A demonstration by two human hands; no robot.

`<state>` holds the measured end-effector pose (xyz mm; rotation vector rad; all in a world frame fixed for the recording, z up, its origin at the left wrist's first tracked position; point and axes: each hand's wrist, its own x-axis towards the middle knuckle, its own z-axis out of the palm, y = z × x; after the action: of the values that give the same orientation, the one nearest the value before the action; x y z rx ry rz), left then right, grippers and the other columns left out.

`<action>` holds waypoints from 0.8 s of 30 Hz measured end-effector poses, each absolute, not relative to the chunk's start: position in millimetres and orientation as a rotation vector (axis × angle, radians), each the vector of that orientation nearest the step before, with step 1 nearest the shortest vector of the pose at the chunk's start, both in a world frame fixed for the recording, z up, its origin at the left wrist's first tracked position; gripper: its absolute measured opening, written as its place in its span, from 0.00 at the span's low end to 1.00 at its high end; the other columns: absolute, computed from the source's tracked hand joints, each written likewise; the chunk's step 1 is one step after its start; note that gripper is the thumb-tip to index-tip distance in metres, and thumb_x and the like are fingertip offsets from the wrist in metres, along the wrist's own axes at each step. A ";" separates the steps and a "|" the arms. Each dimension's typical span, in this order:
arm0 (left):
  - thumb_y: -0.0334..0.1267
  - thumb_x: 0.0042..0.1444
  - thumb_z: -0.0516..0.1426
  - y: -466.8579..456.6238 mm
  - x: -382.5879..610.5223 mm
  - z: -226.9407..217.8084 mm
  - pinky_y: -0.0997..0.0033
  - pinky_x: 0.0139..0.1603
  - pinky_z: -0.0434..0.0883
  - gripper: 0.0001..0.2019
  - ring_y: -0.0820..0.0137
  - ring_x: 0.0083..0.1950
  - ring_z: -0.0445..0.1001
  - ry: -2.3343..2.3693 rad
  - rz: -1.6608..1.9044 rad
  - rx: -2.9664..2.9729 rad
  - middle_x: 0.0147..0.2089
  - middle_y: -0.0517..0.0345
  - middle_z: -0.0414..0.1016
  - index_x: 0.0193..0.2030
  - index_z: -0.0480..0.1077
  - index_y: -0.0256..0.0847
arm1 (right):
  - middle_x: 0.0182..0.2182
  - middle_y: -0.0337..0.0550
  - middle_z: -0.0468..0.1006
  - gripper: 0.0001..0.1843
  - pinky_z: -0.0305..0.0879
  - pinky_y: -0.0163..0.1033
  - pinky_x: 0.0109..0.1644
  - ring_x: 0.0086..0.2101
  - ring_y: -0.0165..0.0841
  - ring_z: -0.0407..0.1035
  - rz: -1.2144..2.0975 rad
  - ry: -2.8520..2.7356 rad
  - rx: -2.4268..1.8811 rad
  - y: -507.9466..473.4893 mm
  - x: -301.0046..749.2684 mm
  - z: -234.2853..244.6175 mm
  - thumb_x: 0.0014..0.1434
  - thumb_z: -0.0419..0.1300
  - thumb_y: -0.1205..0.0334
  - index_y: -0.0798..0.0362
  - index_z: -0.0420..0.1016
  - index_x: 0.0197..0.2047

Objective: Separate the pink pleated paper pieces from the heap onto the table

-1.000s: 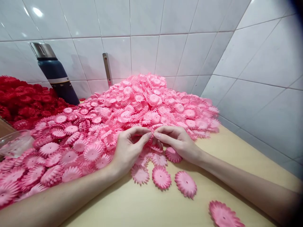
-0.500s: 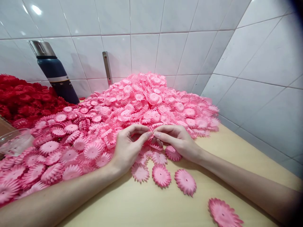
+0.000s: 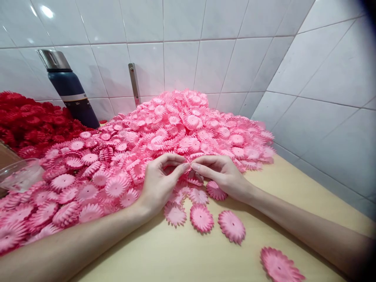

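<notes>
My left hand and my right hand meet fingertip to fingertip in front of a large heap of pink artificial petal discs. Thumb and forefinger are pinched together on each hand. A bit of pink shows where the fingertips meet, but I cannot make out what they hold against the pink heap behind. Just below the hands lie loose scalloped discs with small centre holes: a pale one, a deeper pink one and another. One more disc sits partly beneath my right hand.
Left of the pink heap are a red petal pile, a dark blue bottle with a steel cap, and a clear plastic container. A lone pink disc lies near the table's front edge. Tiled walls enclose the back and right.
The whole view has shifted very slightly to the right across the picture. Both hands keep the same pinched pose, and the discs lie where they were.
</notes>
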<state>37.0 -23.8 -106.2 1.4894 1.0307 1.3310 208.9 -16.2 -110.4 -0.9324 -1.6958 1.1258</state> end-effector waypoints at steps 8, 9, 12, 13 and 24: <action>0.33 0.50 0.64 -23.9 37.0 -106.0 0.74 0.39 0.73 0.05 0.71 0.36 0.76 1.027 1.321 1.496 0.33 0.55 0.78 0.34 0.74 0.35 | 0.25 0.39 0.74 0.12 0.62 0.33 0.30 0.26 0.28 0.64 1.131 -1.694 -0.951 -15.7 209.3 -111.3 0.58 0.61 0.54 0.53 0.80 0.34; 0.34 0.50 0.64 -24.1 37.2 -106.0 0.74 0.39 0.73 0.05 0.71 0.36 0.76 1.028 1.320 1.495 0.33 0.55 0.78 0.34 0.74 0.35 | 0.25 0.39 0.74 0.12 0.62 0.34 0.30 0.26 0.28 0.64 1.128 -1.694 -0.952 -15.9 209.4 -111.3 0.58 0.61 0.54 0.53 0.80 0.34; 0.34 0.50 0.64 -24.3 37.7 -106.4 0.75 0.39 0.73 0.05 0.72 0.36 0.76 1.020 1.320 1.502 0.33 0.56 0.78 0.34 0.74 0.35 | 0.24 0.38 0.73 0.12 0.61 0.33 0.29 0.25 0.28 0.63 1.137 -1.692 -0.943 -16.8 210.2 -111.0 0.58 0.61 0.54 0.54 0.79 0.34; 0.34 0.50 0.64 -24.2 37.7 -106.5 0.75 0.39 0.73 0.05 0.72 0.36 0.76 1.018 1.322 1.507 0.33 0.56 0.78 0.34 0.74 0.35 | 0.23 0.37 0.72 0.12 0.61 0.33 0.29 0.25 0.27 0.63 1.141 -1.691 -0.940 -17.1 210.5 -111.0 0.58 0.61 0.54 0.54 0.79 0.33; 0.34 0.51 0.64 -23.6 35.8 -106.1 0.77 0.38 0.73 0.06 0.73 0.35 0.75 1.019 1.307 1.503 0.33 0.57 0.77 0.34 0.74 0.34 | 0.24 0.38 0.72 0.11 0.60 0.33 0.29 0.25 0.27 0.62 1.156 -1.694 -0.920 -15.7 209.9 -111.1 0.58 0.62 0.55 0.55 0.80 0.35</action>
<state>35.8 -23.6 -106.1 1.5034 1.0189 1.3068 209.9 -15.7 -111.1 -0.9201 -1.6941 1.1565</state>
